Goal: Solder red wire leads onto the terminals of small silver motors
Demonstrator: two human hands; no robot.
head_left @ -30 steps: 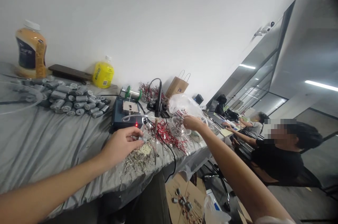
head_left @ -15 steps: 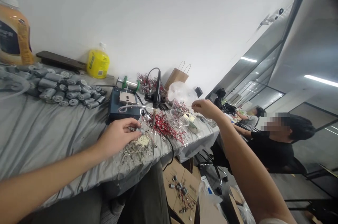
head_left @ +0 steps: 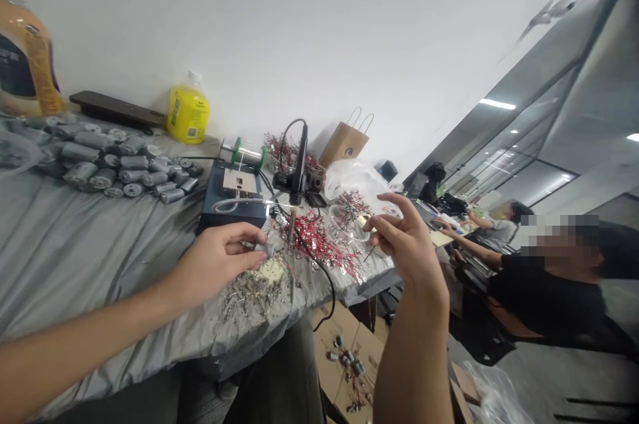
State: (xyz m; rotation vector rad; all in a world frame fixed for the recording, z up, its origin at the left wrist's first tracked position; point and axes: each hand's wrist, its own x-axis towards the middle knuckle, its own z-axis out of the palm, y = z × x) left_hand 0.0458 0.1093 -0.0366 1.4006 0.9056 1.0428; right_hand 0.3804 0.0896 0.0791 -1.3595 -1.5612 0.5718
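My left hand [head_left: 232,254] is closed around a small grey cylindrical motor [head_left: 263,249], held just left of the soldering tip [head_left: 292,227]. The fingers cover much of the motor. My right hand [head_left: 402,231] is raised at the right of the table, thumb and fingers pinched together. A thin dark wire [head_left: 369,253] shows by these fingertips; its ends are hard to make out. Between the hands lies a heap of red wires with metal ends [head_left: 324,244]. Beneath the left hand is a yellowish pad [head_left: 269,269] amid scattered solder bits.
Grey motors [head_left: 120,164] are piled at the left. A blue soldering machine [head_left: 214,201] carries a solder spool [head_left: 249,154]. Behind stand a yellow bottle [head_left: 188,111] and a paper bag [head_left: 344,142]. Motors with wires lie on a cardboard box [head_left: 332,321] below. Another person [head_left: 544,284] sits at right.
My right hand has come back toward me and turned palm-inward, away from the wires and plastic bag. The left hand keeps the motor beside the soldering tip. The view has swung slightly right.
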